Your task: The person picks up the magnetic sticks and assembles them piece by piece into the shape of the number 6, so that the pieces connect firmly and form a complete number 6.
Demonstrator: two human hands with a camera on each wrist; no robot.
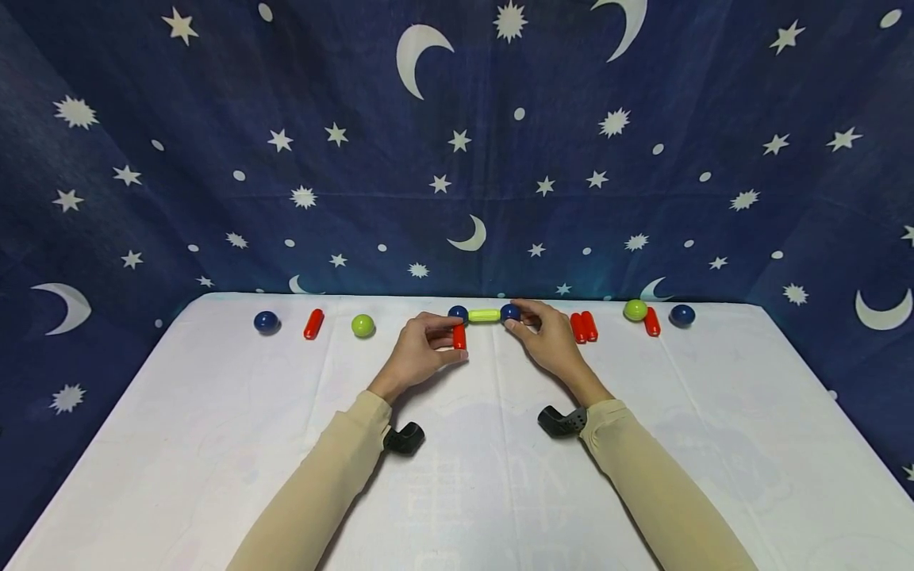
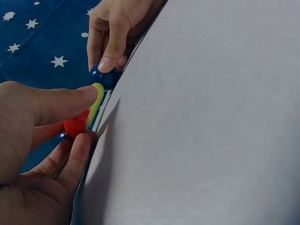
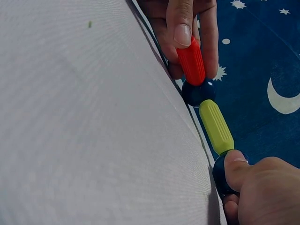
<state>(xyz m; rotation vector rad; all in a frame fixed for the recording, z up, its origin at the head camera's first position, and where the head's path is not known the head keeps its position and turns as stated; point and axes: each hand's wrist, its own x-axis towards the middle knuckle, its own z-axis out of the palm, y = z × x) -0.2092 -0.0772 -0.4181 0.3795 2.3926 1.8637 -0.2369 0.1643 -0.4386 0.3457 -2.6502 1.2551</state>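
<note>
Left hand [image 1: 420, 347] pinches red rod [image 1: 459, 337], apparently touching left blue ball [image 1: 458, 312]; right hand [image 1: 548, 336] grips right blue ball [image 1: 510, 312], lime rod [image 1: 484, 316] between, near far edge of surface [image 1: 493, 444].

A dark-blue fabric backdrop [image 1: 357, 214], printed with pale crescent moons [image 1: 408, 60], multi-pointed stars [image 1: 510, 21] and oval dots [image 1: 519, 114], hangs behind the far edge of a flat, white, cloth-covered counter [image 1: 464, 484]. Faint fold lines [image 1: 503, 412] run toward the counter's far edge.
</note>
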